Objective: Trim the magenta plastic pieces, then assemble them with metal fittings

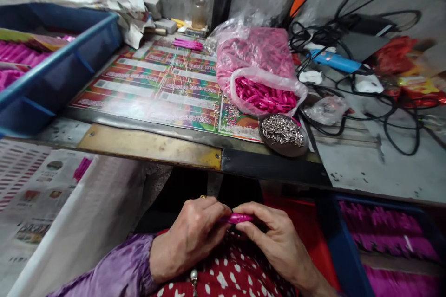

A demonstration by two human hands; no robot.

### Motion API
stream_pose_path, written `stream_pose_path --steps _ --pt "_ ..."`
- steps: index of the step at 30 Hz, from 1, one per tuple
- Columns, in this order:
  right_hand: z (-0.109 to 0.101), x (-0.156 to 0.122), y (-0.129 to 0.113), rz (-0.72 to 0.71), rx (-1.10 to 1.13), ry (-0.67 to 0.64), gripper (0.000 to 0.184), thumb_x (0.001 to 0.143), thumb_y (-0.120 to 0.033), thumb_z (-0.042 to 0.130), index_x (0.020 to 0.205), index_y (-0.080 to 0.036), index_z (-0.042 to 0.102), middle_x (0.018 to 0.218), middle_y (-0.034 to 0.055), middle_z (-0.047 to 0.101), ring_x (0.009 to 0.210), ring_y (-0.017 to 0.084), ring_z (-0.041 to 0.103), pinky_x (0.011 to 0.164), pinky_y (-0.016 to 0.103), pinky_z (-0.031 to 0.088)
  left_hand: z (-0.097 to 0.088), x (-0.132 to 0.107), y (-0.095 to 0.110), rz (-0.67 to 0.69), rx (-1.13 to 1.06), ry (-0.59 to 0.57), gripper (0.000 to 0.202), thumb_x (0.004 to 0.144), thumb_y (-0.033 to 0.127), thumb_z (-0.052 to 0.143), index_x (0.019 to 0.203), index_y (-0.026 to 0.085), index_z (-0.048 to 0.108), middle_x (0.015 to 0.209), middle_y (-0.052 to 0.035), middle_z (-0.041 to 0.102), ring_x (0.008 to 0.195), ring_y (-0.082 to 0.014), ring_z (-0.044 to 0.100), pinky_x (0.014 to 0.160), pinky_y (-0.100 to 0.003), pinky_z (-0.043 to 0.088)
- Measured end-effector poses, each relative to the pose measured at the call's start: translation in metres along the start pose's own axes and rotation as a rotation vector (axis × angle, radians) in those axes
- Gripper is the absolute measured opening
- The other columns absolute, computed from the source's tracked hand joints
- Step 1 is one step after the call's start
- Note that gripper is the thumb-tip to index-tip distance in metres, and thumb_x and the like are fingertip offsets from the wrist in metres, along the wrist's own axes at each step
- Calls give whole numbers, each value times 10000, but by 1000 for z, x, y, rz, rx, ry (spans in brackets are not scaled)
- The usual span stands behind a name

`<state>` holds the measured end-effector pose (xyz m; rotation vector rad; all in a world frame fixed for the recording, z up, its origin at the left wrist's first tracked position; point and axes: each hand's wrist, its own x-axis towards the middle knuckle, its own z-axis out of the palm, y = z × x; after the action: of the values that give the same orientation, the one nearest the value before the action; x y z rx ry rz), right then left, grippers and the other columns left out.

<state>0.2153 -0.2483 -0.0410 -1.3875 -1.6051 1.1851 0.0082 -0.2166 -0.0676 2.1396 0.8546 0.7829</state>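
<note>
Low in the view, over my lap, both hands meet on one small glossy pink piece (pixel 239 218). My left hand (pixel 191 236) is closed, its fingertips pinching the piece's left end. My right hand (pixel 275 236) is closed too, thumb and fingers holding the right end. On the bench above sits an open clear plastic bag (pixel 258 62) full of the same pink pieces (pixel 265 96). In front of it stands a round dark dish (pixel 284 148) heaped with small silver metal parts (pixel 281 130).
A printed colourful sheet (pixel 163 88) covers the bench top. A blue crate (pixel 55 79) with pink items stands at left, another blue crate (pixel 383 241) at lower right. Black cables (pixel 383 116) and a blue tool (pixel 334 61) lie at right. Newspaper (pixel 31 195) lies lower left.
</note>
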Motion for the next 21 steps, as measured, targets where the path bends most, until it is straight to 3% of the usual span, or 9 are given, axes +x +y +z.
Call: stream_pose_path --steps 21 --pt "4 0 6 3 117 -4 129 855 -158 751 929 -255 794 847 -50 784 745 116 730 712 134 535 6 -1 -1 57 18 43 149 976 178 553 893 133 669 734 -42 684 611 -147 632 573 -245 429"
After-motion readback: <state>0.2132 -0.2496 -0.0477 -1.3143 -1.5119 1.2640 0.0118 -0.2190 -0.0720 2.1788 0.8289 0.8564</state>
